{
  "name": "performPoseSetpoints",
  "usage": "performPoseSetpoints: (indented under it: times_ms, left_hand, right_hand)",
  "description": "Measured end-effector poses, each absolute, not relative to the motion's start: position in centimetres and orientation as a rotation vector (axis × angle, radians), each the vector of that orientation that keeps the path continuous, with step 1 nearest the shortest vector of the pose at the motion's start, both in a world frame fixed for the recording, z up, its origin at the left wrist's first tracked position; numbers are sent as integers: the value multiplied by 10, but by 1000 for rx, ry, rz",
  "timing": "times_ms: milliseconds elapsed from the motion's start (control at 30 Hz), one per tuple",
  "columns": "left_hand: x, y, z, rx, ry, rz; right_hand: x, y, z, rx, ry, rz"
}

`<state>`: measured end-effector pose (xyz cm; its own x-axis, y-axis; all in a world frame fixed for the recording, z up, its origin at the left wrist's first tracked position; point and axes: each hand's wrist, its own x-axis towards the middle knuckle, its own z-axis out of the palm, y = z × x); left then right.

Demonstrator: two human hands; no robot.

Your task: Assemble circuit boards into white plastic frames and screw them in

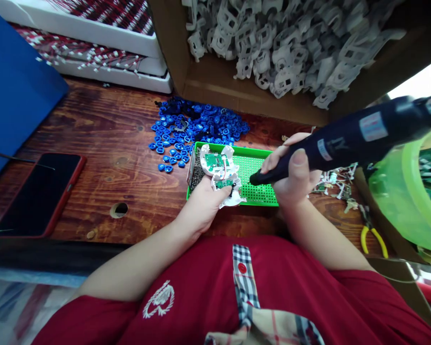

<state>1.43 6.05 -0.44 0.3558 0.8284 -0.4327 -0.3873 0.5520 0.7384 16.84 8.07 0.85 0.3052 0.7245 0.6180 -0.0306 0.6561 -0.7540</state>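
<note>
My left hand [202, 205] grips a white plastic housing [233, 197] over the left part of a green perforated tray [260, 197]. Two green circuit boards [215, 161] sit in the housing, with a short red and white cable between them. The thumb presses near the lower board, beside a small black part [232, 189]. Wrapped in my right hand [295, 175] is a black electric screwdriver [330, 143], tilted with its tip down and left over the tray. That tip is apart from the housing. Small screws [198, 171] fill the tray's left end.
Blue plastic pieces [208, 124] lie heaped behind the tray. A cardboard box [215, 98] of white shells stands at the back. Right are yellow-handled pliers [373, 235] and a green tub [398, 187]; left, a phone [36, 196] and a hole [119, 210] in the wooden table.
</note>
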Motion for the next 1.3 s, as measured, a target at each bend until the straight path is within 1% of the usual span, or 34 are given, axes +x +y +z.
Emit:
performPoseSetpoints:
  times_ms: [167, 633, 733, 833, 1000, 1167, 1300]
  left_hand:
    - [14, 62, -7, 579, 879, 855]
    - [15, 62, -10, 623, 897, 842]
    - [14, 61, -7, 608, 896, 844]
    - [14, 61, -5, 597, 890, 842]
    - [13, 61, -6, 622, 888, 837]
    - [13, 61, -4, 649, 898, 848]
    - [14, 61, -4, 648, 907, 837]
  right_hand:
    - [168, 81, 0, -719, -1170, 618]
    - [167, 82, -4, -710, -1189, 622]
    - [166, 81, 6, -737, -1144, 572]
    - [166, 75, 32, -695, -1072, 521]
    - [154, 67, 71, -638, -1116, 557]
    - [138, 70, 67, -619, -1182, 569]
    - [136, 73, 58, -614, -1136, 668]
